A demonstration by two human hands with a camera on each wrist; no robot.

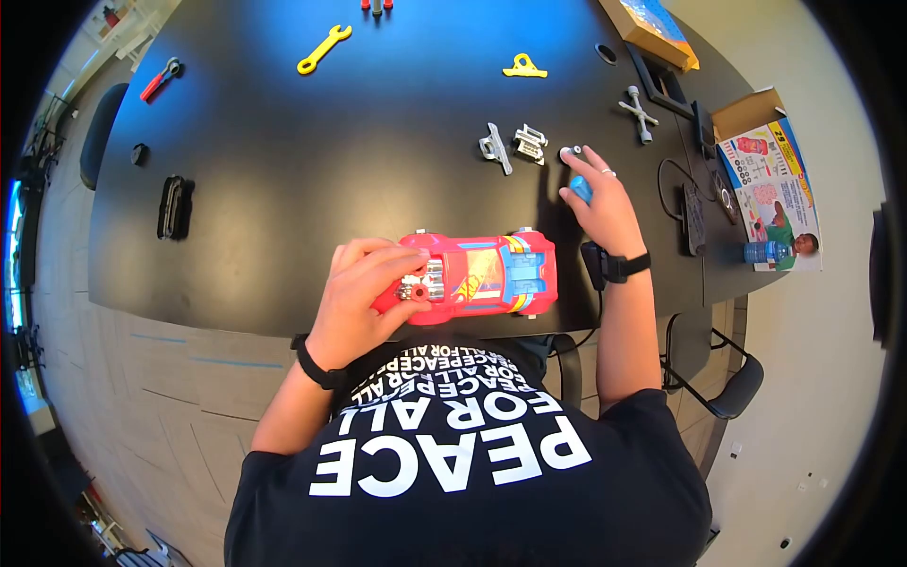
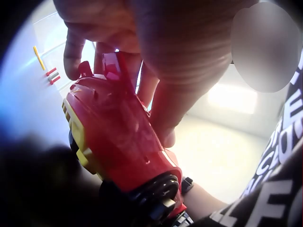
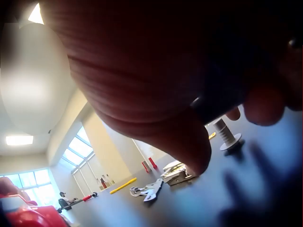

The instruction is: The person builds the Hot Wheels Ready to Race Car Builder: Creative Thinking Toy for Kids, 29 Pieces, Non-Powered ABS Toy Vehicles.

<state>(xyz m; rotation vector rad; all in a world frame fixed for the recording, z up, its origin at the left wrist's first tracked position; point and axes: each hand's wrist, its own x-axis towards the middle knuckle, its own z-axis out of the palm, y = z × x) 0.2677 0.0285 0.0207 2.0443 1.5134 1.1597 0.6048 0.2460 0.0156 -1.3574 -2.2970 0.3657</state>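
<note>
A red toy car [image 1: 482, 277] with blue and yellow trim lies on the table close to the person's body. My left hand [image 1: 364, 288] grips its front end, with fingers and thumb on either side of a silver engine piece [image 1: 422, 281]. In the left wrist view the car's red body [image 2: 123, 127] shows below the palm. My right hand [image 1: 605, 203] holds a blue piece [image 1: 580, 189] under its palm, mostly hidden. Its fingers reach out beside a grey ribbed bolt [image 3: 226, 135], which stands on its round head.
Two grey toy parts [image 1: 494, 149] [image 1: 530, 143] lie left of the right hand. Farther off are a yellow wrench [image 1: 324, 49], a yellow part [image 1: 524, 66], a red-handled ratchet [image 1: 161, 79] and a grey cross wrench [image 1: 639, 115]. A printed box [image 1: 770, 180] stands at the right edge.
</note>
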